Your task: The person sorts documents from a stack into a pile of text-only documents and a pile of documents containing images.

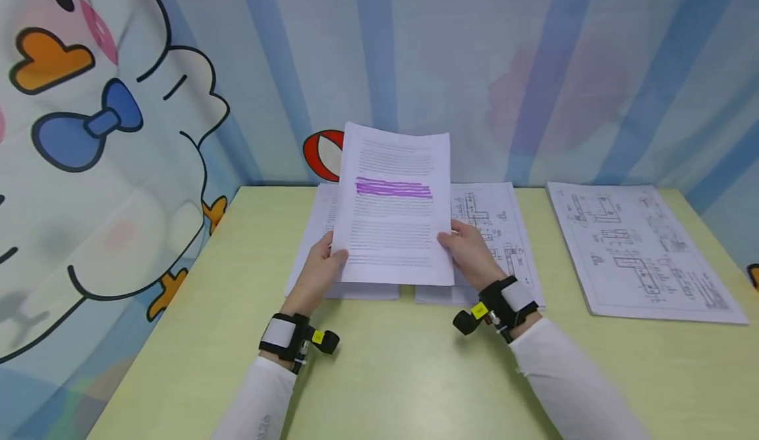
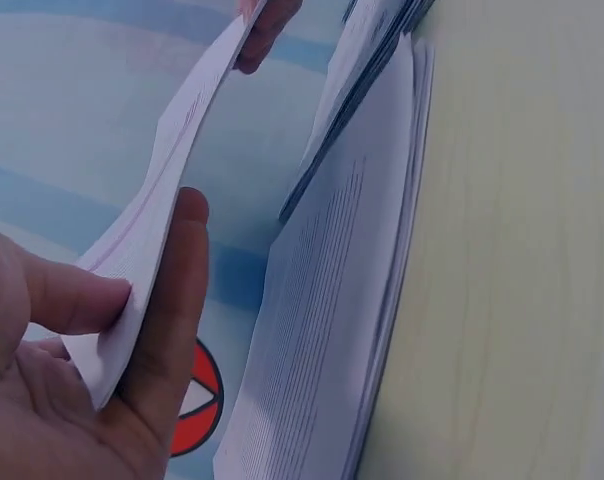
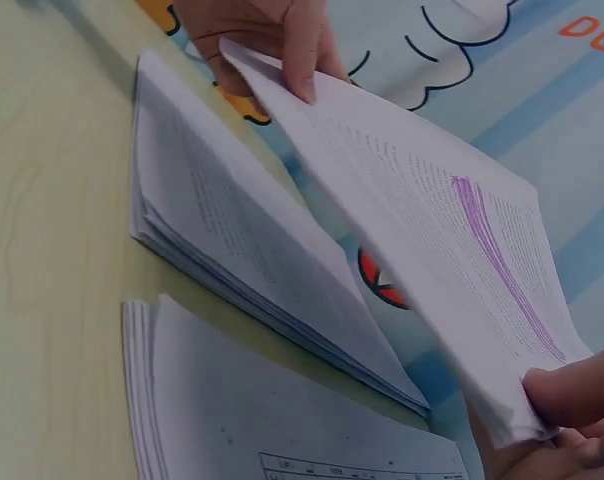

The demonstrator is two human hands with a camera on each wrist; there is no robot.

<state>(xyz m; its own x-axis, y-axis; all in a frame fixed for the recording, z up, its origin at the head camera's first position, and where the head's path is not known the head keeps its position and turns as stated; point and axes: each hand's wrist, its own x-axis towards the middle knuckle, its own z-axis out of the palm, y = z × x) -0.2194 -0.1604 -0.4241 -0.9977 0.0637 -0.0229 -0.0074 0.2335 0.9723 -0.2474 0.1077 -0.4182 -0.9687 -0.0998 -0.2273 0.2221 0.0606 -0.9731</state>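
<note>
I grip the papers (image 1: 394, 242) with both hands, in the middle of the head view, lifted off the table (image 1: 379, 374). The table bears three piles: a printed pile (image 1: 311, 249) left of centre, a drawing pile (image 1: 498, 229) just right of centre, and another drawing pile (image 1: 646, 249) at the right of the frame.

My papers hide most of the printed pile and the left part of the nearer drawing pile, and cover part of the red ball (image 1: 321, 155) pictured on the cloth (image 1: 450, 64) behind. The print is too small to read; purple strokes (image 1: 394, 188) cross its upper half. In the right wrist view my right hand is cut off at the lower right; in the left wrist view it is cut off at the top.

My left hand (image 1: 319, 270) pinches the lower left edge, thumb on the printed face, fingers behind. My right hand (image 1: 472, 252) pinches the right edge, slightly higher, its thumb also on the print.
</note>
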